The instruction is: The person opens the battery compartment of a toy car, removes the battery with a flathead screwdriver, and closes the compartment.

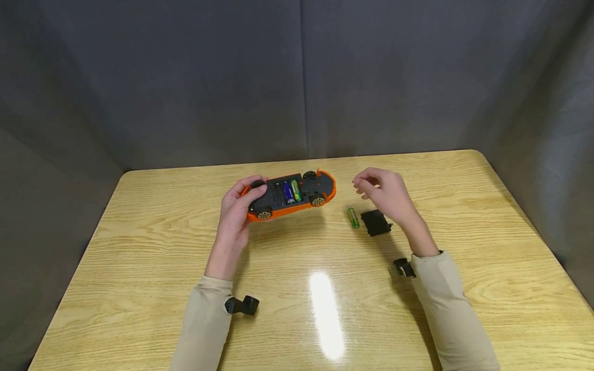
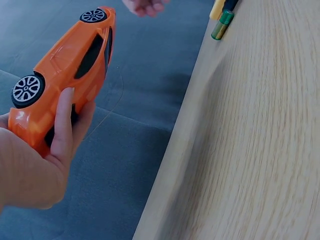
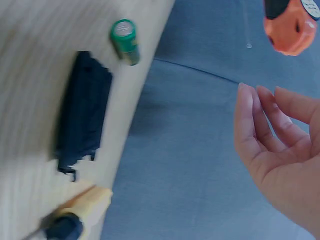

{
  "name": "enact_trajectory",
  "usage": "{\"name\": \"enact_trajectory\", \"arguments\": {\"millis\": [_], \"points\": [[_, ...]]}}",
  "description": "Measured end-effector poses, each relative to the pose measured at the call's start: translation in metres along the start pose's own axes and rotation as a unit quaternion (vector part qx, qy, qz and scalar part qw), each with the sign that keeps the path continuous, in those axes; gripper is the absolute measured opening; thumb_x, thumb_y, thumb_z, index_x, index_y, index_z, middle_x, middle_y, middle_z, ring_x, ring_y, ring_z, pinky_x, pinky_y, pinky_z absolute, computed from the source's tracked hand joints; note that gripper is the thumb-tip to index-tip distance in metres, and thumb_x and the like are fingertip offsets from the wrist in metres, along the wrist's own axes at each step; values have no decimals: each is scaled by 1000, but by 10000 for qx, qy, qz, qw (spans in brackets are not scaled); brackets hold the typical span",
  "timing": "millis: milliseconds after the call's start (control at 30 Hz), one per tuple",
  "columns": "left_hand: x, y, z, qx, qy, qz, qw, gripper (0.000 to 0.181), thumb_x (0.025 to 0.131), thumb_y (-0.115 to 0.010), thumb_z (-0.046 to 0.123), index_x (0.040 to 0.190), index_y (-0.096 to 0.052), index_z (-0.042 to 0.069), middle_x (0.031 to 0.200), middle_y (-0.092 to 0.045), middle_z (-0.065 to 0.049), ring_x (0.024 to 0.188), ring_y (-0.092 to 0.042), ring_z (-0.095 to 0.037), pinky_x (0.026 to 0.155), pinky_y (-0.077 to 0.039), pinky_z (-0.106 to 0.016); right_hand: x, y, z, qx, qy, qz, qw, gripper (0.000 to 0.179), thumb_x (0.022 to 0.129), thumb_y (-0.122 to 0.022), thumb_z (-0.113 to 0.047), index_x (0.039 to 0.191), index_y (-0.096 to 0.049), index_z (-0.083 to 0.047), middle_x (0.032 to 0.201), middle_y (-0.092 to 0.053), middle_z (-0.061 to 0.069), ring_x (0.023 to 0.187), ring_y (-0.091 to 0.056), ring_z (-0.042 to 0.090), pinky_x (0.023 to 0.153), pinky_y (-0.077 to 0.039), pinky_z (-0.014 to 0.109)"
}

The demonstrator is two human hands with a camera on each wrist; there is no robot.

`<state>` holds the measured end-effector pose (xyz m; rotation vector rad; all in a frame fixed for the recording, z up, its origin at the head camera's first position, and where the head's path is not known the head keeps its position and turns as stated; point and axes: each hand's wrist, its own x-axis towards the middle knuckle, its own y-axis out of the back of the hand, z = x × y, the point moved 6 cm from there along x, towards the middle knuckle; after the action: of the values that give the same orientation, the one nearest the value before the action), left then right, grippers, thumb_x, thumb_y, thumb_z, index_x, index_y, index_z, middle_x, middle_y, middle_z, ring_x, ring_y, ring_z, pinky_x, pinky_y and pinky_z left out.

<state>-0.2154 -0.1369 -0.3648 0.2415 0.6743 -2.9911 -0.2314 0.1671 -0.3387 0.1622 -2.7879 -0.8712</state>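
Observation:
My left hand grips an orange toy car by its left end, underside turned up toward the head camera, thumb on the dark base. Inside its uncovered battery bay lie a blue battery and a green battery. To the right of the car, my right hand is raised with fingers loosely bent and nothing between them. Below it on the table are another green battery and a black battery cover. The left wrist view shows the car's orange body and my fingers along its side.
A yellow and black handle, like a screwdriver's, lies on the wooden table near the cover in the right wrist view. Grey curtains hang behind the table. Wrist cameras sit on both sleeves.

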Motion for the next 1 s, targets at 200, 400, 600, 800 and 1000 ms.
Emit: {"name": "enact_trajectory", "arguments": {"millis": [200,400,600,800,1000], "points": [[0,-1,-3,169,73,46,9998,18,96,-69,2,112,-72,9,120,-67,-5,111,-63,-25,72,-64,-36,-6,8,-21,112,322,388,9987,18,104,-62,-11,103,-74,2,91,-73,17,76,-67,12,69,-59,22],[1,-1,-5,250,98,17,9996,20,96,-69,2,115,-72,8,120,-67,-5,110,-65,-25,67,-64,-39,-12,13,-40,203,626,727,9952,16,103,-65,-11,101,-74,2,88,-73,14,74,-65,4,68,-60,25],[0,-3,-8,270,146,-36,9995,22,96,-68,1,118,-70,6,120,-68,-5,108,-66,-26,62,-64,-42,-18,15,-54,305,741,897,9927,14,102,-67,-10,102,-75,1,88,-74,13,74,-65,3,67,-57,19],[0,-4,-12,335,226,-21,9992,23,96,-69,3,119,-70,6,122,-68,-5,113,-63,-25,76,-64,-36,-25,15,-70,349,973,992,9897,8,99,-70,-6,100,-76,0,85,-73,11,72,-64,5,64,-53,16],[-1,-7,-12,365,173,-25,9992,24,95,-69,2,119,-70,4,120,-69,-5,112,-63,-23,82,-61,-32,-29,7,-80,235,1217,917,9880,7,98,-70,-2,100,-76,-1,84,-73,9,74,-66,12,66,-54,17]]}}
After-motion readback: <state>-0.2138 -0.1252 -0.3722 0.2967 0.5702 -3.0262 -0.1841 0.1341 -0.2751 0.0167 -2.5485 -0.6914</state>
